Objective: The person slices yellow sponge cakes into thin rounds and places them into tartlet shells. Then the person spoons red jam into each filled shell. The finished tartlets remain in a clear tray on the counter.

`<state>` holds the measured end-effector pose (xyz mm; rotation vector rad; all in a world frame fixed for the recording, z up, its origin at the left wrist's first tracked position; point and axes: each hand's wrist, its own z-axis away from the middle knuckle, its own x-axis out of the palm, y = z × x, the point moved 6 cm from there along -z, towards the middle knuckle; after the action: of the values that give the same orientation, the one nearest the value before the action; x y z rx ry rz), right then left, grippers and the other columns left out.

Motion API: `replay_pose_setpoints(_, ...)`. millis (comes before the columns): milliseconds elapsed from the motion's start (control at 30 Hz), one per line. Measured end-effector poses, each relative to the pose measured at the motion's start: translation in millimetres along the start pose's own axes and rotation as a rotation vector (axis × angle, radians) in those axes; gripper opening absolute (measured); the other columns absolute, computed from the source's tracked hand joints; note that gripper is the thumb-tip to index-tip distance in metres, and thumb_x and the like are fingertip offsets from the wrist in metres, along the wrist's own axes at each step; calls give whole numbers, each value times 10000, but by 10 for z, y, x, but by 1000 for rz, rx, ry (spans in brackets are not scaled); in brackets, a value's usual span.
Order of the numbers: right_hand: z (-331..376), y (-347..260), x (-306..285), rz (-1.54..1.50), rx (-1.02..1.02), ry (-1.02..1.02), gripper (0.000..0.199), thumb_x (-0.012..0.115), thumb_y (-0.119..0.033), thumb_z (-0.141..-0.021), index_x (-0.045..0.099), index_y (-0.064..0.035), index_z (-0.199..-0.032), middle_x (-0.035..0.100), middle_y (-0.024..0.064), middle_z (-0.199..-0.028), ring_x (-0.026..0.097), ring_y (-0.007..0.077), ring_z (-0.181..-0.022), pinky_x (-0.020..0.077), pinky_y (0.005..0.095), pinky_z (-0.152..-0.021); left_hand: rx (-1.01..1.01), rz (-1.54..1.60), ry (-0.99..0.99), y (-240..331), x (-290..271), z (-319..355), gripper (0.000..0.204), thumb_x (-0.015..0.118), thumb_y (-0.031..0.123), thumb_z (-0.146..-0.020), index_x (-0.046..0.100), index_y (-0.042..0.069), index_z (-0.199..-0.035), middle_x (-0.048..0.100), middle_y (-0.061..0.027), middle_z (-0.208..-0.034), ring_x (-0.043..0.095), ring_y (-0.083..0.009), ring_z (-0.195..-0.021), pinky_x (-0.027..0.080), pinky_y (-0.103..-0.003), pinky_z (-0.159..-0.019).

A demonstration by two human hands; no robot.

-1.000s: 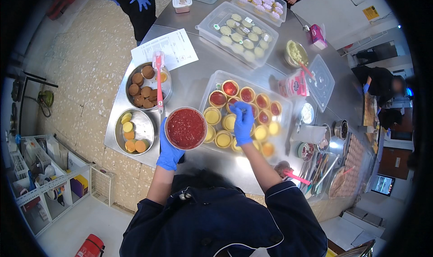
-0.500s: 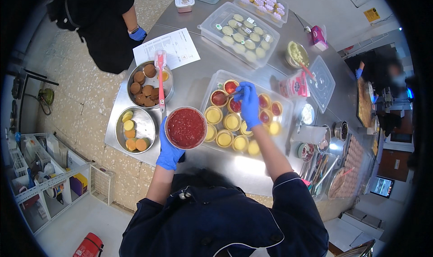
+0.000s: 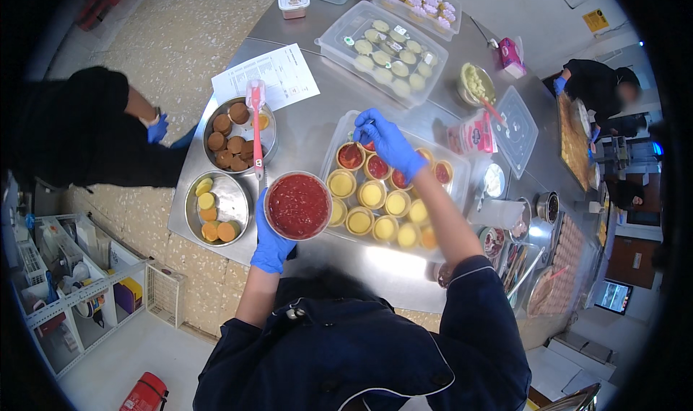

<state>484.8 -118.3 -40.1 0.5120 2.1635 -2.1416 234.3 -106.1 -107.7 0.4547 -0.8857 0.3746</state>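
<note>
My blue-gloved left hand grips a round tub filled with dark red, jam-like sauce. Gloved in blue too, my right hand is pinched over the far-left part of a clear plastic tray. It holds what looks like a spoon, mostly hidden by the fingers. Small round cups stand in the tray. Several in the far rows have red sauce on top, such as the cup just below my right hand. Nearer cups show plain yellow tops. My fingers hide part of the far row.
Left of the tub are a metal pan of brown cake rounds, a pan of yellow rounds and a pink spatula. Beyond sits a lidded container. Utensils lie at right. A co-worker's gloved hand is at far left.
My right hand has moved left and slightly away from me, toward the tray's far-left corner. My left hand and the tub stay put. The co-worker at left has moved farther left and nearer.
</note>
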Motion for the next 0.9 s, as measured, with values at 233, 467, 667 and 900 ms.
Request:
replay_pose_setpoints(233, -122, -29, 252, 306, 12, -258, 85, 419, -93, -900, 423, -53, -975, 542, 107, -738, 547, 251, -698, 448, 337, -674, 21, -60, 14, 1, -18, 4, 433, 362, 413, -895, 532, 117, -1162, 555, -105, -1169, 538, -283, -1068, 454, -461, -890)
replay_pose_setpoints(467, -127, -8, 303, 352, 25, -296, 88, 417, -105, -900, 429, -57, -972, 547, 119, -726, 542, 275, -677, 445, 352, -659, 12, -23, 29, -4, -20, 19, 437, 356, 416, -898, 531, 118, -1165, 554, -102, -1172, 540, -284, -1066, 456, -461, -888)
replay_pose_setpoints(667, -90, -5, -47, 81, 29, 189, 149, 386, -179, -940, 446, -43, -944, 570, 97, -749, 555, 198, -656, 462, 311, -629, -27, 5, 6, -18, 43, 29, 438, 348, 408, -904, 523, 112, -1175, 549, -102, -1182, 536, -282, -1074, 454, -455, -895)
replay_pose_setpoints(900, 534, -369, -520, -358, 65, 881, 207, 359, -233, -966, 456, -53, -934, 577, 84, -778, 545, 119, -603, 470, 233, -575, -38, -15, -53, -84, 181, 28, 426, 348, 389, -911, 528, 102, -1170, 558, -101, -1169, 533, -271, -1077, 438, -446, -917)
